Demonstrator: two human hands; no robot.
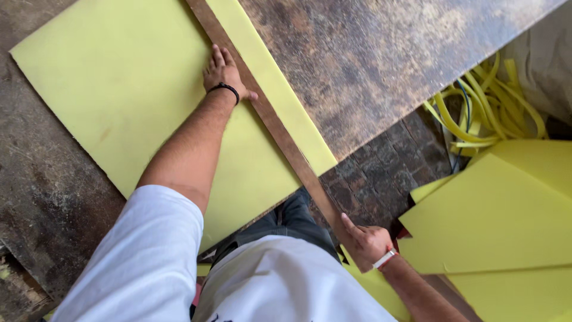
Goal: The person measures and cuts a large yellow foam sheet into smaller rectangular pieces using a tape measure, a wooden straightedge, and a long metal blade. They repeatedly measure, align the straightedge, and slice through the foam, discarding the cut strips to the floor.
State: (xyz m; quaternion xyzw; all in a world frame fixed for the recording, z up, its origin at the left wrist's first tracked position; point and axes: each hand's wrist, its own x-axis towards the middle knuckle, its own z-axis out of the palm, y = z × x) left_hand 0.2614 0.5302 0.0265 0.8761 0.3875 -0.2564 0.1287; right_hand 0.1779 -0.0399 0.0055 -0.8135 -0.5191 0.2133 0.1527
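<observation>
— Wooden straightedge (280, 128), item one: how is it held?

— At two places. The left hand (223, 74) is laid flat on the yellow foam sheet (119, 77), fingers extended and close together, thumb stretched out against the near edge of the strip. A black wristband (224, 89) is worn on that wrist. The right hand (366, 241) is curled around the strip's near end, fingers wrapped under and thumb pointed up along it; whether anything else is pinched there cannot be told. A red-and-white band (385, 259) is noted on that wrist.

— Long axis of the strip?

— It is run diagonally, from the far upper middle of the view down to the right hand near the body. It is laid across the foam sheet, with a narrow band of foam left on its right side. The right hand is placed at the near end; the left hand is placed further along, just beside the strip on its left.

— Support?

— The sheet is spread on a dark, worn worktable (369, 53), past whose near edge the strip's end is projected.

— Surroundings?

— Stacked yellow foam pieces (494, 220) are recorded to the right, lower down; thin yellow offcut strips (494, 107) are heaped beyond them. A brick floor (387, 173) is seen between. White sleeves and dark trousers are entered for the person.
</observation>
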